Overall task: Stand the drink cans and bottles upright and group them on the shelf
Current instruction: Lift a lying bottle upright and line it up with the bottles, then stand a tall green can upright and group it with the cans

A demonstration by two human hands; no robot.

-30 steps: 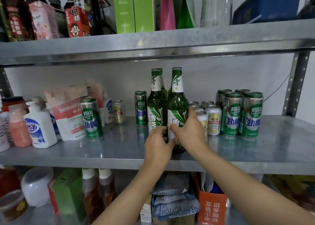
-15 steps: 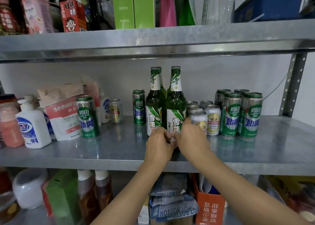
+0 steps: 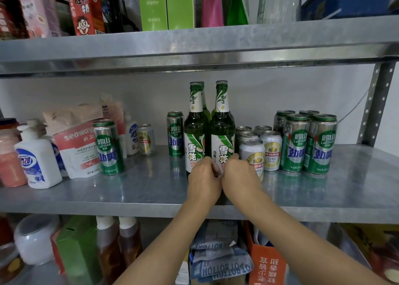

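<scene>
Green glass is standing upright mid-shelf: two bottles in front, the left bottle and the right bottle, with further bottles partly hidden behind them. Both hands are sitting low at their bases. The left hand is curling its fingers loosely against the foot of the left bottle, and the right hand is curling round the foot of the right one. I cannot tell whether either is truly gripping or only resting there, since the knuckles are hiding the fingertips.

The step looks like nudging the pair snug together. Pushing low is sensible, because tall bottles tip when shoved high; sliding them on the steel shelf rather than lifting should keep them steady.

Just right of the right hand, short cans are standing almost touching the right bottle, so any sideways slide is risking a knock. Beyond them, tall cans are already grouping neatly.

To the left, strays are waiting: one tall can just beside the bottles, another near a refill pouch, and a small can at the back. A soap bottle is crowding that end.
</scene>
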